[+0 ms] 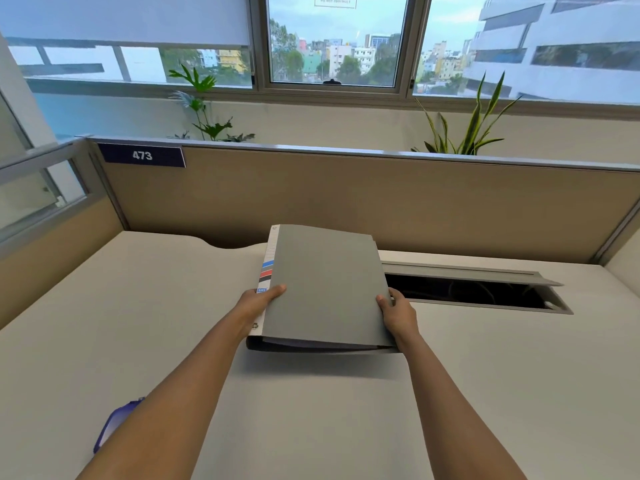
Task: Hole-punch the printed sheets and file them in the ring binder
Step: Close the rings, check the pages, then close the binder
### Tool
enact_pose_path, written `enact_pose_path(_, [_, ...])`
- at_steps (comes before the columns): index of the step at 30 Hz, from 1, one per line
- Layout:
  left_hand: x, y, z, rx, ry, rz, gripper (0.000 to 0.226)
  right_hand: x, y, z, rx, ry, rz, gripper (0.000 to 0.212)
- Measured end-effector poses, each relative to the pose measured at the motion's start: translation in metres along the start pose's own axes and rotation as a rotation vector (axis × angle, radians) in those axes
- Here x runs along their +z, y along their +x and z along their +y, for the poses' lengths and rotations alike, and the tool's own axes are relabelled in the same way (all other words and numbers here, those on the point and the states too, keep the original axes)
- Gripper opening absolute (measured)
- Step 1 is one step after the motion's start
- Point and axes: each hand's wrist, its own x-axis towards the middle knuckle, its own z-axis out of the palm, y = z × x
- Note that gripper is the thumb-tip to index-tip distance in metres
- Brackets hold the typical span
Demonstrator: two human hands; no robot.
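Observation:
A grey ring binder [325, 289] is held closed above the middle of the desk, casting a shadow below it. Its white spine with blue, red and black stripes faces left. My left hand [258, 301] grips the spine side, thumb on the cover. My right hand [398, 311] grips the open right edge, thumb on top. Sheet edges show between the covers at the near end. No hole punch or loose sheets are in view.
The beige desk [173, 341] is walled by a tan partition [346, 195] with a "473" label [142, 155]. An open cable hatch [474, 291] lies just right of the binder. A purple-edged object [114, 424] peeks out under my left forearm.

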Motion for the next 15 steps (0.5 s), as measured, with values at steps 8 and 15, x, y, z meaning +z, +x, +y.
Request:
enact_pose_path(8, [-0.021,0.043,-0.011,0.013,0.026,0.029,0.049,0.035,0.022,-0.003,-0.054,0.007,0.029,0.047])
enact_pose_path(15, [-0.043,0.056,-0.014,-0.013,0.073,0.042,0.052,0.057,0.024,-0.009,-0.071,-0.017,0.002,0.047])
